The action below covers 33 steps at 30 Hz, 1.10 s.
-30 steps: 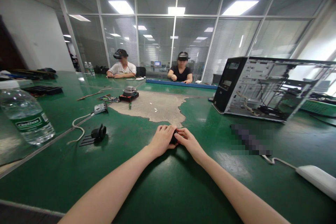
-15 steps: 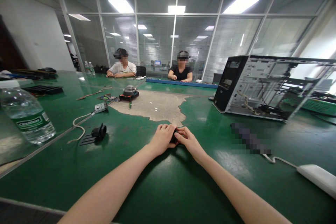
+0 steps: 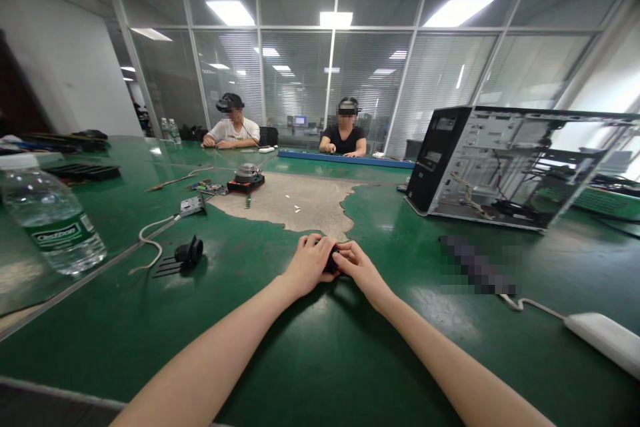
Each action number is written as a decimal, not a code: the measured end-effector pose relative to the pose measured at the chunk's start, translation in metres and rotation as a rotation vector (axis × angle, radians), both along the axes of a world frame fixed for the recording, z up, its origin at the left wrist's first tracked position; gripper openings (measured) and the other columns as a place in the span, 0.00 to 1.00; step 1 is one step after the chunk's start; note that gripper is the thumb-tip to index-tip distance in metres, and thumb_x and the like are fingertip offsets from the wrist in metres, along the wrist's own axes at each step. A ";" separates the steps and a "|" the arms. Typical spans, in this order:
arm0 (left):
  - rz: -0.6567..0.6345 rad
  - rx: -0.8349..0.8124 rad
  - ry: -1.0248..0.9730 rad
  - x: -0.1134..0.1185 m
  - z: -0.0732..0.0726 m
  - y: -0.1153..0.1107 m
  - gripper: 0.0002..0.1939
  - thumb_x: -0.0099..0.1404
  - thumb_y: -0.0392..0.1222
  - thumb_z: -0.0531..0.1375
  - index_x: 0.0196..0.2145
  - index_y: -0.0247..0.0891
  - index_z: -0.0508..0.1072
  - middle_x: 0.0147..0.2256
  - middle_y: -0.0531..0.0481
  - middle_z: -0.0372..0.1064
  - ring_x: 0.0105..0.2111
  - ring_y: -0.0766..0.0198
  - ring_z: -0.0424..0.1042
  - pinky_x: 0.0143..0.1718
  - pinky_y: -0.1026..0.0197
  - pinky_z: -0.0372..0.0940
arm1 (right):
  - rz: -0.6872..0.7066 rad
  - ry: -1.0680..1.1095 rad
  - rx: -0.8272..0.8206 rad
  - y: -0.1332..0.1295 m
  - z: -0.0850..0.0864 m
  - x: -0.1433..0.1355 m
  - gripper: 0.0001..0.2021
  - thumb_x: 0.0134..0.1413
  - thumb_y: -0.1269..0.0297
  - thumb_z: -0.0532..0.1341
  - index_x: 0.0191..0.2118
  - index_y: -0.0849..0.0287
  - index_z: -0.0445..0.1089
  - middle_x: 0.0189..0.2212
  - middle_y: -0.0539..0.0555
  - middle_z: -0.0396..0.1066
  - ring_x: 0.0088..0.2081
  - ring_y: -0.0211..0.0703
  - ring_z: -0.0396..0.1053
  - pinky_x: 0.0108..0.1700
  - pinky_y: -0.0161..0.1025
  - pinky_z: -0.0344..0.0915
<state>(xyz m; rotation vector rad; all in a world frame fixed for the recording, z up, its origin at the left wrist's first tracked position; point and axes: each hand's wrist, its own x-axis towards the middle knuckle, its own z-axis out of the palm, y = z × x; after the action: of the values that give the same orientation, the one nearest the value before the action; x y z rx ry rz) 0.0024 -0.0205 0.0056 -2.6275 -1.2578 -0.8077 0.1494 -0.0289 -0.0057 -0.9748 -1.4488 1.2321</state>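
Observation:
A small black object (image 3: 331,260) sits between my two hands at the middle of the green table (image 3: 320,353); its kind is hidden by my fingers. My left hand (image 3: 310,267) curls over it from the left, with the fingers closed around it. From the right, my right hand (image 3: 361,270) grips the same object, thumb and fingers bent onto its side. To the left lies a black plastic part with long prongs (image 3: 187,253), apart from both hands.
An opened computer case (image 3: 425,167) stands at the right. Nearer lie a blurred dark strip (image 3: 475,263) and a white power strip (image 3: 605,340) with its cord. At the left are a water bottle (image 3: 60,220) and a metal bracket (image 3: 193,205). Two people sit across the table.

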 end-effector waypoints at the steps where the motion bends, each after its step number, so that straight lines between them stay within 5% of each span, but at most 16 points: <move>1: -0.008 -0.004 -0.006 0.000 0.000 0.001 0.27 0.48 0.40 0.63 0.44 0.39 0.56 0.43 0.48 0.61 0.45 0.54 0.57 0.44 0.53 0.51 | -0.011 -0.006 0.003 0.001 -0.001 -0.001 0.14 0.44 0.56 0.59 0.37 0.56 0.61 0.30 0.50 0.67 0.32 0.38 0.65 0.35 0.38 0.62; 33: -0.057 -0.074 -0.032 0.000 0.002 0.000 0.26 0.49 0.38 0.62 0.44 0.39 0.55 0.42 0.48 0.62 0.43 0.57 0.62 0.44 0.56 0.54 | 0.015 0.015 -0.021 0.001 0.001 0.001 0.14 0.41 0.59 0.61 0.36 0.56 0.61 0.31 0.49 0.66 0.32 0.37 0.66 0.36 0.37 0.62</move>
<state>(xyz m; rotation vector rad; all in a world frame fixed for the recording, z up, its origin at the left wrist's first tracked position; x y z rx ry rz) 0.0027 -0.0203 0.0071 -2.7313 -1.2493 -0.8301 0.1509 -0.0280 -0.0045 -0.9682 -1.4364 1.2655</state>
